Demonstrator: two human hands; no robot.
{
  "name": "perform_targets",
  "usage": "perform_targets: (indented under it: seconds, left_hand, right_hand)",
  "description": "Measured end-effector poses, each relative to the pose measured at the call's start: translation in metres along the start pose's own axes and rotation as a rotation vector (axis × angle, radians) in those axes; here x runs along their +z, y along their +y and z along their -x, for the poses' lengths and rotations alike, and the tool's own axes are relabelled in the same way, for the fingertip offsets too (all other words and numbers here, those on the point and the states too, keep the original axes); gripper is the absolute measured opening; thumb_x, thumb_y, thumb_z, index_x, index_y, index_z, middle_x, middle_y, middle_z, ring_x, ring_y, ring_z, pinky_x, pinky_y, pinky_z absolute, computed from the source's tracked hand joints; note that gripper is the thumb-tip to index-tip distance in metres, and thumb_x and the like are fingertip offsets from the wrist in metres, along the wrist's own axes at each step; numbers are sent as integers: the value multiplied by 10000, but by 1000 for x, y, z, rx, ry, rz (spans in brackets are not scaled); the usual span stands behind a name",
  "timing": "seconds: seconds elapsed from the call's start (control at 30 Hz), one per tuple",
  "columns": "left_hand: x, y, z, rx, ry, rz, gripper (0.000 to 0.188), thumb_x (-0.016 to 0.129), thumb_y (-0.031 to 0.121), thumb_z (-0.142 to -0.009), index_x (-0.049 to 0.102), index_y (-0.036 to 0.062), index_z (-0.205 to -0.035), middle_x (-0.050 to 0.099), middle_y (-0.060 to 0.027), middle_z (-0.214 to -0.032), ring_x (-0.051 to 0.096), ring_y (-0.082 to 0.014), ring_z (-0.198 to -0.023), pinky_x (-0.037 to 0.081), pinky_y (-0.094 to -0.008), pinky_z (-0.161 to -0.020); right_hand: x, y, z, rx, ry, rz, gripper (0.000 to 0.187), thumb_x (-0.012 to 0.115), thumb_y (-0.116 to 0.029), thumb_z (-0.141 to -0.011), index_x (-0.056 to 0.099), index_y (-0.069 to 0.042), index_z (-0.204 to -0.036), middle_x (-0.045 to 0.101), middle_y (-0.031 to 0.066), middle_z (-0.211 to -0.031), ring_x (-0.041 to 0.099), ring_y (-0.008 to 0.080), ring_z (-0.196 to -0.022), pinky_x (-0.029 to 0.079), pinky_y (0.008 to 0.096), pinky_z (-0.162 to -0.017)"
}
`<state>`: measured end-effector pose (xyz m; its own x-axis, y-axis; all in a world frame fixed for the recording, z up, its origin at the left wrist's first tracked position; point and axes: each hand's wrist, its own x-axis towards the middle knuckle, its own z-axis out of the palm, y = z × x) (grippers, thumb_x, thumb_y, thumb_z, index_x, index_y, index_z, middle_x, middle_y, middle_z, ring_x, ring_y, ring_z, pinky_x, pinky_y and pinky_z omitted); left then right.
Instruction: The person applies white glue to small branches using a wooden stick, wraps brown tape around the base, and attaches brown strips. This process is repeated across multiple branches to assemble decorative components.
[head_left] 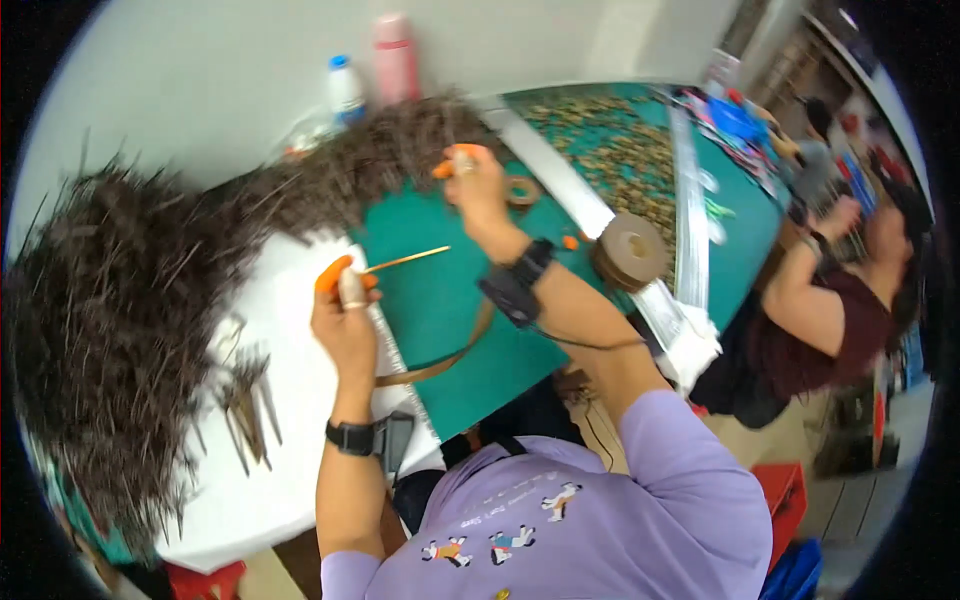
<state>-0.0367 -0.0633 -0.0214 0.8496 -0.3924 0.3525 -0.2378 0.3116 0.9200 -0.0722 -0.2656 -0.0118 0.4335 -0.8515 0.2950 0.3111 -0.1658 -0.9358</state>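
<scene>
Left hand (343, 315), orange cover on a finger, is closed on a thin tan stick (408, 259), pinched at one end, free end pointing right over the green worktop (480, 375). Right hand (478, 190) is raised beyond the stick's tip, fingers bent, orange at the fingertips, near the dark twigs along the wall; blurred, can't tell whether it grips anything. Brown strip (430, 374) curves across the worktop from behind the left forearm. Small brown roll (522, 193) just beside the right hand; bigger brown roll (632, 251) farther right, small orange piece (570, 242) near it. White sheet (290, 500) left of the green area, with loose dark stems (245, 415) on it. Large heap of dark twigs (110, 330) at far left, running on along the wall. White bottle with blue cap (345, 95) and pink bottle (396, 62) stand behind. Small brown pieces (625, 150) scattered upper right, between two pale strips (691, 200). Co-worker in dark top (825, 335) at right.
</scene>
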Motion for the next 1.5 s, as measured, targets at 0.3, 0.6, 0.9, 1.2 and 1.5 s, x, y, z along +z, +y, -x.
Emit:
perform_targets:
  seconds: [0.3, 0.6, 0.9, 1.2, 1.5]
  left_hand:
    - [-6, -3, -3, -182, -29, -43, 188, 502, 94, -858, 542, 6, -1020, 589, -52, -789, 541, -86, -686, 440, -200, -616]
    - [0, 9, -10, -22, 41, 98, 241, 434, 175, -900, 508, -6, -1041, 592, -84, -915, 558, -136, -839, 444, -235, -728]
    - [-32, 25, -14, -94, 108, 271, 254, 408, 175, -910, 461, 1, -1087, 603, -96, -852, 558, -116, -670, 443, -222, -601]
    - [-60, 7, -22, -134, 273, 175, 237, 396, 157, -912, 476, 0, -1070, 594, -77, -765, 422, -55, -525, 329, -174, -488]
    - [-62, 9, -20, -209, 301, 247, 209, 396, 131, -904, 478, -4, -1041, 592, -78, -755, 387, -47, -515, 295, -176, -470]
  right_hand:
    - [4, 6, 34, 77, -144, -134, 163, 424, -125, -887, 494, -15, -983, 543, 38, -694, 423, 60, -503, 351, 203, -446]
    - [32, -23, 70, 71, -847, 41, 117, 463, -95, -853, 537, -47, -931, 539, 26, -700, 469, 81, -542, 389, 221, -490]
    - [17, 44, 2, -586, -767, 959, 175, 472, 13, -790, 549, -53, -933, 478, 68, -878, 529, 292, -738, 439, 369, -635]
    - [20, 13, -24, -241, -274, 502, 188, 564, -92, -768, 564, -16, -940, 570, 113, -793, 556, 202, -699, 445, 309, -635]
    - [32, -10, 34, -259, -791, 912, 197, 625, -217, -740, 598, -69, -866, 558, 99, -840, 538, 279, -774, 443, 362, -691]
